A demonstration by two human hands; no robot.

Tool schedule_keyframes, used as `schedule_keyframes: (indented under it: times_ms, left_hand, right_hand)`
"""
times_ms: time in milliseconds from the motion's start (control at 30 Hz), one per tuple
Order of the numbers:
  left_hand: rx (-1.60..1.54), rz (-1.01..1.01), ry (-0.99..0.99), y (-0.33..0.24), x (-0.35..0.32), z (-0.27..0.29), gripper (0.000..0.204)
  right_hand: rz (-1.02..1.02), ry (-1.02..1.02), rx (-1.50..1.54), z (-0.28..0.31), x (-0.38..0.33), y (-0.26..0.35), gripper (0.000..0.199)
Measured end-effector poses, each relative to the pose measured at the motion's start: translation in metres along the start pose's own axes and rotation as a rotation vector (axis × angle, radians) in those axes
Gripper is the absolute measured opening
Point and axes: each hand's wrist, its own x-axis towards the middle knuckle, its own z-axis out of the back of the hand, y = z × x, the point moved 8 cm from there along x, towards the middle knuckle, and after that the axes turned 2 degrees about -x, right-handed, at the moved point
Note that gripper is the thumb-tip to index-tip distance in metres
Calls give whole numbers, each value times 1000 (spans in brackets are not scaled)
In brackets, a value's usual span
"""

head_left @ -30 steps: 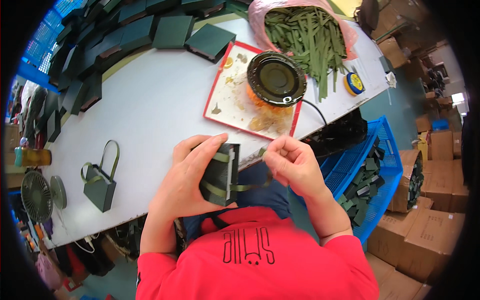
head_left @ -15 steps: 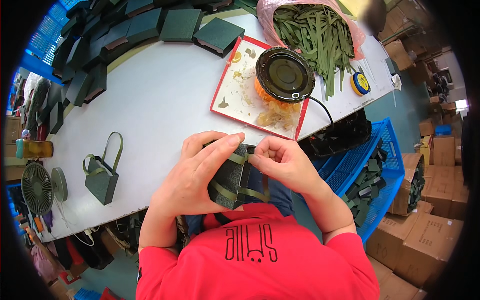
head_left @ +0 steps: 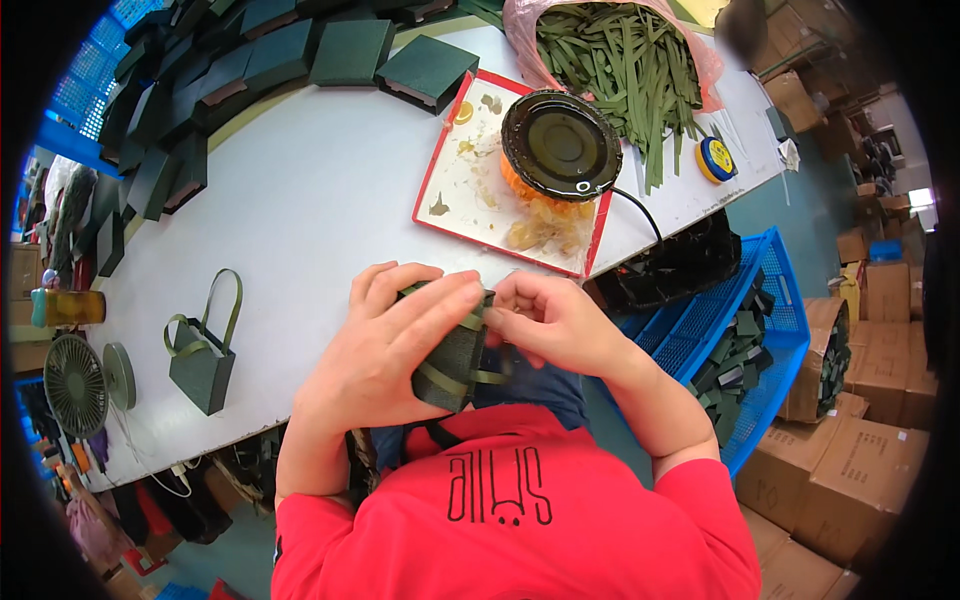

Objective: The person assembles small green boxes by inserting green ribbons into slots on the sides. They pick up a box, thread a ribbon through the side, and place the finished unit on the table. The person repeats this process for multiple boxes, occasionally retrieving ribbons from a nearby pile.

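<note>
My left hand (head_left: 385,345) is wrapped round a small dark green box (head_left: 445,362), tilted above my lap at the table's near edge. Green ribbon (head_left: 440,379) runs across the box's side. At the box's right edge my right hand (head_left: 560,325) is closed in a pinch on the ribbon where it meets the rim; the fingertips partly hide that spot. Away to the left, a similar dark green box (head_left: 203,377) with two ribbon loops as handles stands on the white table (head_left: 300,200).
Behind my hands, a red-rimmed tray (head_left: 430,190) carries a round black pot (head_left: 562,145) of dark liquid with a cord. Green ribbon strips (head_left: 625,75) fill a pink bag. Several dark boxes (head_left: 285,55) line the far left; a blue crate (head_left: 745,420) stands right; a fan (head_left: 75,382) left.
My left hand has turned the box, so its open side shows less. My right hand has shifted slightly left with its pinch at the rim. The ribbon hanging on the right is now mostly out of sight.
</note>
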Motion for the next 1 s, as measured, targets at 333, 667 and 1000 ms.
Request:
schedule_keyframes:
  times_ms: [333, 667, 1000]
  left_hand:
    - [-95, 57, -109, 13, -9, 14, 103]
    - [-18, -49, -71, 2, -2, 8, 88]
    - [-35, -33, -55, 0, -4, 7, 89]
  right_hand:
    - [647, -715, 362, 75, -48, 4, 15]
    - [505, -650, 11, 39, -43, 10, 16]
    - [490, -726, -546, 46, -59, 27, 28]
